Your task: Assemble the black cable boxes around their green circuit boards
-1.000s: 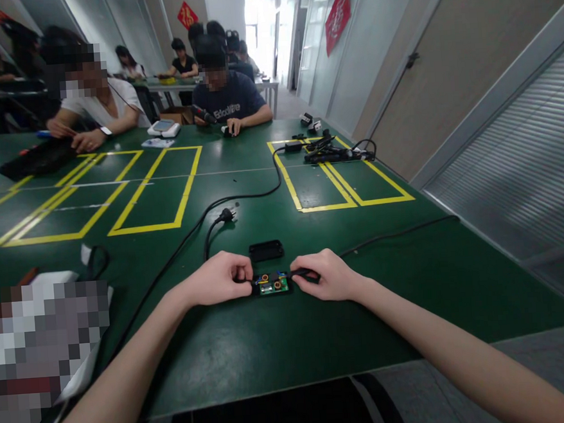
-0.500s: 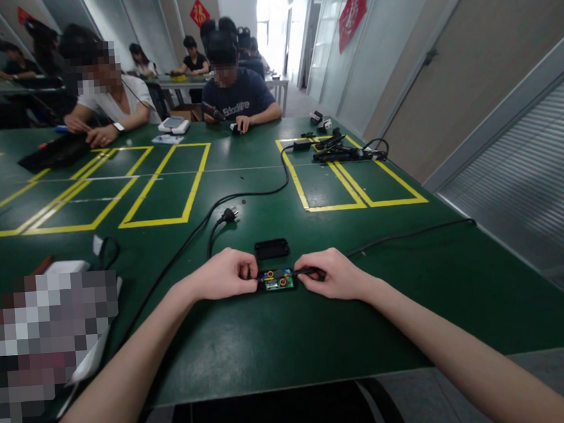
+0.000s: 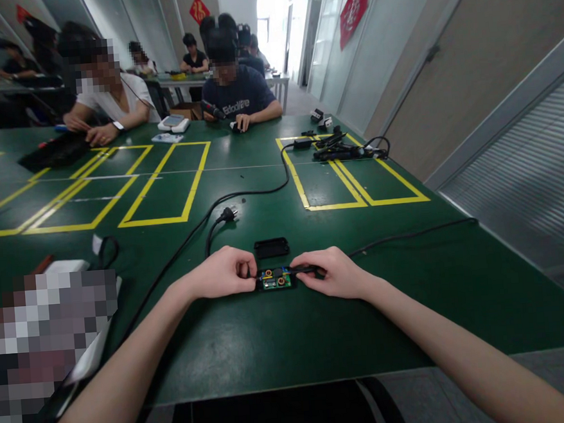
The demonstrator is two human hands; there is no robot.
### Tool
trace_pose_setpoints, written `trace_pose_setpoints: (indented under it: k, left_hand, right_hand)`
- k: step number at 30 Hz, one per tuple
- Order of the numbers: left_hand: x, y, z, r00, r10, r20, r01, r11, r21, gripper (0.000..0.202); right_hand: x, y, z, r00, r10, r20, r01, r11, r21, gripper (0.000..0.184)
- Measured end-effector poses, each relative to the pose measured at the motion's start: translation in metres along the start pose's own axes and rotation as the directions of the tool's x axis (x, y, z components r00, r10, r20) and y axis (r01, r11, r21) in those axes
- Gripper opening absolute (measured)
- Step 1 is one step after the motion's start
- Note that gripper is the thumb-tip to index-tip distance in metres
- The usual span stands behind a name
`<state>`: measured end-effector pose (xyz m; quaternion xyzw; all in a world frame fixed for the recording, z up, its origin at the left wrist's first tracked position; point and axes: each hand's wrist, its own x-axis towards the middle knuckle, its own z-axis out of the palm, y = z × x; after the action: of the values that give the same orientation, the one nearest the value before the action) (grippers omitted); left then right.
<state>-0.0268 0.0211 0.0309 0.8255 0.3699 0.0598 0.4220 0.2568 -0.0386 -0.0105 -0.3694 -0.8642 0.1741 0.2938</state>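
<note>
A green circuit board [image 3: 276, 281] with ring-shaped coils and coloured wires lies in front of me, in what looks like a black case half. My left hand [image 3: 228, 271] is closed in a pinch at the board's left end, on what seems to be the end of the black plug cable; the fingers partly hide it. At the right end, my right hand [image 3: 332, 272] grips a black cable [image 3: 310, 269] between thumb and fingers, close to the board. Just beyond the board lies a black case cover [image 3: 271, 247], hollow side up.
A black plug [image 3: 227, 214] lies beyond my left hand. A long cable [image 3: 242, 194] crosses the green table [image 3: 253, 349] toward a pile of black adapters and cables [image 3: 340, 148]. Pixelated items lie at left. Two people [image 3: 240, 95] work across the table.
The board has shifted slightly to the left. The fingers of my right hand have moved a little left, close to the board's right end. My left hand has barely moved.
</note>
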Motion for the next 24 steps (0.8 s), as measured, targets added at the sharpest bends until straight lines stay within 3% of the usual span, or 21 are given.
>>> trace_pose_setpoints:
  k: [8, 15, 19, 24]
  left_hand:
    - [0.0012, 0.0018, 0.0008, 1.000, -0.006, 0.010, 0.006, 1.000, -0.027, 0.014]
    - [0.0021, 0.0035, 0.0024, 1.000, 0.016, 0.001, -0.016, 0.999, -0.030, 0.013]
    - [0.0022, 0.0030, 0.0030, 0.999, 0.030, -0.034, -0.029, 0.999, 0.038, 0.013]
    - [0.0023, 0.0028, 0.0024, 1.000, -0.009, 0.002, 0.009, 0.999, 0.051, 0.013]
  right_hand:
    - [0.0010, -0.0015, -0.0062, 0.998, -0.047, 0.053, 0.047, 0.999, -0.003, 0.021]
    - [0.0010, 0.0013, -0.0037, 0.992, -0.126, 0.032, 0.126, 0.992, -0.021, 0.014]
    - [0.0004, -0.0002, -0.0038, 0.990, -0.131, 0.046, 0.133, 0.990, -0.046, 0.016]
    - [-0.0006, -0.0030, -0.0057, 0.990, -0.111, 0.091, 0.120, 0.988, -0.099, 0.016]
